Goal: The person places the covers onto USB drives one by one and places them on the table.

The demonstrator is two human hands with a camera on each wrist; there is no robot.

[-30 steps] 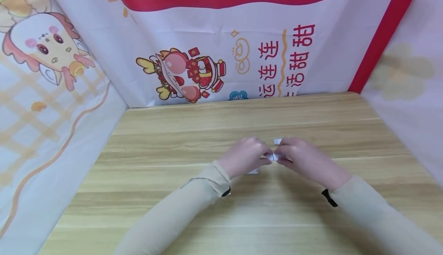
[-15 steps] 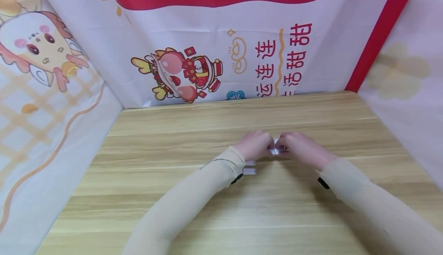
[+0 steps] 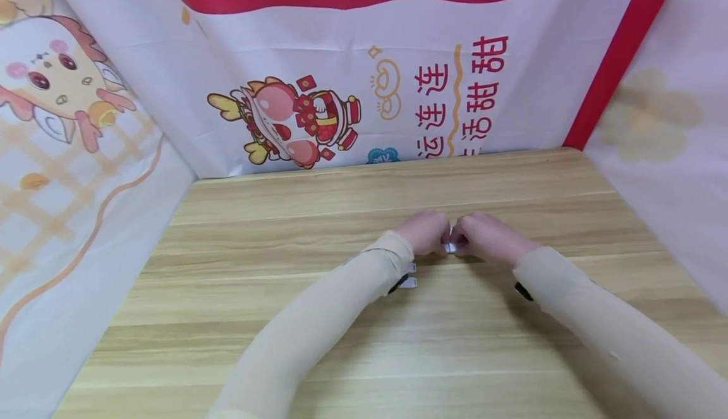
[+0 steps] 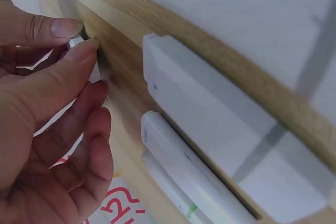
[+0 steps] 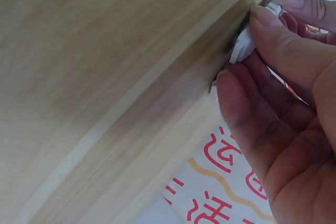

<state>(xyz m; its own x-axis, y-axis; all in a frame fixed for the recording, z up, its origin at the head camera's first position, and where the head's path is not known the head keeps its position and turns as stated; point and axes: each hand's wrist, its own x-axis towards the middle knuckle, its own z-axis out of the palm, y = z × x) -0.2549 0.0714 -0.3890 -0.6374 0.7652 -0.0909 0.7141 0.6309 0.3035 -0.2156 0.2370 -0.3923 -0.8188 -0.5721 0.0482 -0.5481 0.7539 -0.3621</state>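
Note:
Over the middle of the table, my left hand (image 3: pixel 425 232) and right hand (image 3: pixel 486 237) meet almost fingertip to fingertip. Between them is a small white piece (image 3: pixel 451 248) with a seam across it; whether it is one part or two cannot be told. In the left wrist view, the left hand (image 4: pixel 52 93) pinches a white end (image 4: pixel 96 72) between thumb and finger. The right hand (image 5: pixel 294 77) likewise pinches a white, bevelled piece (image 5: pixel 242 45) close to the tabletop. Fingers hide most of what is held.
Two flat white strips (image 3: pixel 411 282) lie beside the left wrist. Seen closer, several white bars (image 4: pixel 220 119) rest on the wood, one with a green mark. Another white bit (image 5: pixel 214 91) shows behind the right fingers. A printed cloth (image 3: pixel 341 90) stands along the table's (image 3: pixel 318 191) back edge.
Both hands have shifted slightly farther from me with the white piece and turned so their knuckles cover more of it. The strips near the left wrist have come into fuller view.

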